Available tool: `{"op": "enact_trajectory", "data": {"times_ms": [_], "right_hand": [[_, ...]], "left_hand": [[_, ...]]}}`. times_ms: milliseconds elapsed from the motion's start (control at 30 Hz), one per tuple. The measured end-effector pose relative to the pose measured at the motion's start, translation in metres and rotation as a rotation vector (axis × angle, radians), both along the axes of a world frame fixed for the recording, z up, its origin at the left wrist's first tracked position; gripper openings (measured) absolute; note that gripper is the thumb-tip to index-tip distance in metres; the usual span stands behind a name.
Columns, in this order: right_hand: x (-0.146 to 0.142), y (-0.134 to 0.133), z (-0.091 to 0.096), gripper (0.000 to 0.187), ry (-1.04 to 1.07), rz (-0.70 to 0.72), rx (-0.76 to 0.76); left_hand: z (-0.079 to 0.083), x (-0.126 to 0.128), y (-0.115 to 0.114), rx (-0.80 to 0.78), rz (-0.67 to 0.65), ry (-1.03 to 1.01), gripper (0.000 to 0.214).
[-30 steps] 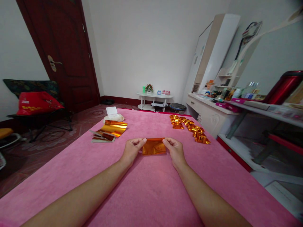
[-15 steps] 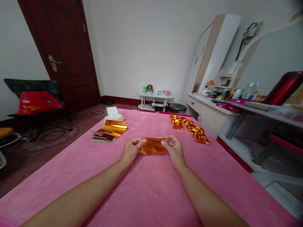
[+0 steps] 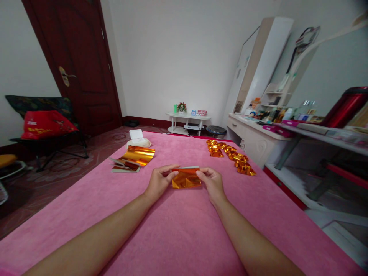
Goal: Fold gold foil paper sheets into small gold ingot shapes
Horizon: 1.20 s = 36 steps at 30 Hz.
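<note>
Both my hands hold one small sheet of shiny orange-gold foil paper (image 3: 186, 179) just above the pink cloth (image 3: 184, 230). My left hand (image 3: 159, 181) pinches its left edge with thumb and fingers closed. At the sheet's right edge, my right hand (image 3: 211, 181) pinches the same way. The top edge of the sheet is folding over toward me and shows a pale underside.
A stack of gold foil sheets (image 3: 135, 158) lies at the left, with a white wipes pack (image 3: 138, 140) behind it. A row of folded gold pieces (image 3: 231, 155) runs along the right. A dresser (image 3: 253, 134) and shelves stand right of the bed; a dark door (image 3: 77, 65) is left.
The foil sheet lay flat between my hands; now its far edge has been turned up and over toward me, and the sheet looks narrower. My hands have moved slightly closer together.
</note>
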State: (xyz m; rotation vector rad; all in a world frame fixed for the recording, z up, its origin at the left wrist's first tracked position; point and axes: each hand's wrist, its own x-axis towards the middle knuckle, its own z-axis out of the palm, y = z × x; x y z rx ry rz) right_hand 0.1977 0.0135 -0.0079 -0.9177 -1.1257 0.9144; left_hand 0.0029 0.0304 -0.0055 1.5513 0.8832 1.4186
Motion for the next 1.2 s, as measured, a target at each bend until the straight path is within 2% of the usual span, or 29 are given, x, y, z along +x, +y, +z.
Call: {"op": "enact_trajectory", "data": {"times_ms": [267,467,633,833,1000,1200], "right_hand": [[0.001,0.0,-0.001,0.013,0.021,0.013,0.004],[0.002,0.002,-0.002,0.011,0.098,0.005,0.01],[0.002,0.002,-0.004,0.01,0.118,-0.005,-0.012],[0.001,0.003,-0.004,0.014,0.191,-0.008,-0.053],[0.001,0.003,-0.003,0.017,0.17,-0.048,-0.064],[0.001,0.002,-0.002,0.016,0.191,-0.029,-0.053]], "left_hand": [[-0.003,0.0,0.003,-0.017,-0.008,0.051,0.016],[0.005,0.0,-0.003,0.013,0.014,0.082,0.019],[0.005,0.0,-0.002,0.022,0.053,0.054,0.017],[0.004,0.0,-0.002,-0.03,0.067,0.008,0.018],[0.003,0.001,-0.003,-0.133,0.068,-0.027,0.021],[-0.001,0.001,-0.001,-0.21,0.062,-0.031,0.023]]}}
